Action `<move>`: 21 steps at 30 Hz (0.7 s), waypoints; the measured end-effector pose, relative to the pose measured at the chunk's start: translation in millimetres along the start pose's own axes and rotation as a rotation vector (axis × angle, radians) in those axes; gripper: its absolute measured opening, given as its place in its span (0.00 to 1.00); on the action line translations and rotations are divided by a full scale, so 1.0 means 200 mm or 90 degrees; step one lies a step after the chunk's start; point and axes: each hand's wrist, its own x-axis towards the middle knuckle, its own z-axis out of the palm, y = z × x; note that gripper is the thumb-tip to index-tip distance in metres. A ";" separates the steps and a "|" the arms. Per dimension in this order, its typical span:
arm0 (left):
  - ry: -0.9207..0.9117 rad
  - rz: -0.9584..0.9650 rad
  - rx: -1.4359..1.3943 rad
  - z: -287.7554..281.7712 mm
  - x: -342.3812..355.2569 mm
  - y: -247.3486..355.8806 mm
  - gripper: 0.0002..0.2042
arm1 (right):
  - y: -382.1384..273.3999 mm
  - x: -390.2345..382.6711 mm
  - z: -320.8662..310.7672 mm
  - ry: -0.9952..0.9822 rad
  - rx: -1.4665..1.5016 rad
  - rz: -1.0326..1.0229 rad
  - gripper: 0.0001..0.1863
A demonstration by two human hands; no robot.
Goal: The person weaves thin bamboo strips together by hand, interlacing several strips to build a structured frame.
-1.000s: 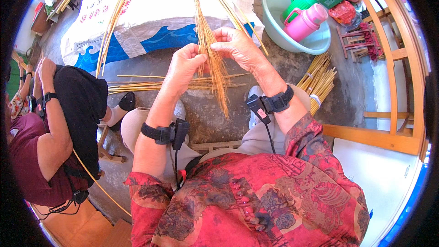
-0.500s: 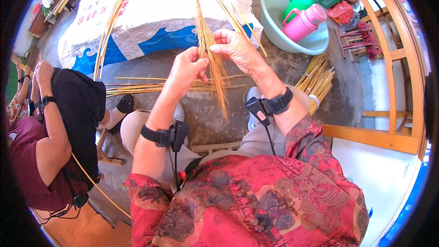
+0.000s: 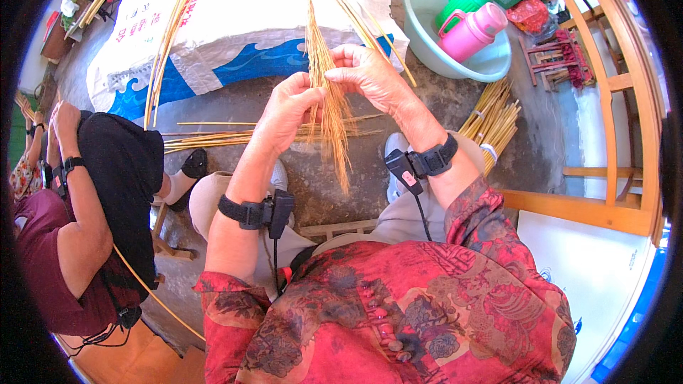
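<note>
Between my two hands hangs a straw-coloured broomcorn stalk (image 3: 315, 46), its bushy seed head spreading downward past my fingers. Thumb and fingers of my left hand (image 3: 292, 103) are closed on the left side of the head. My right hand (image 3: 363, 80) pinches its right side, a little higher. The thin stem runs up and away over a white woven sack (image 3: 249, 0) with a blue wave pattern. More long stalks (image 3: 348, 7) lie on the sack just beyond my right hand, and another group of stalks (image 3: 171, 43) slopes across it at the left.
Loose stalks (image 3: 213, 139) lie on the floor beneath my hands. At the right are a tied stalk bundle (image 3: 491, 121), a pale green basin (image 3: 420, 35) holding pink and green flasks, and a wooden frame (image 3: 569, 206). A person in maroon (image 3: 50, 249) sits close on my left.
The hanging tip of the seed head has shifted slightly left and down, and its strands are spread more. My hands keep nearly the same place and grip.
</note>
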 end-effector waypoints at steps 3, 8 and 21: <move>0.029 0.019 0.041 0.01 0.01 -0.02 0.06 | 0.01 0.01 0.00 0.008 -0.053 -0.021 0.11; 0.051 0.036 0.058 0.00 0.01 -0.02 0.05 | -0.02 0.00 0.02 0.039 -0.079 -0.012 0.11; -0.072 -0.006 -0.094 -0.01 0.00 0.00 0.09 | -0.02 -0.01 0.00 -0.011 0.022 -0.024 0.10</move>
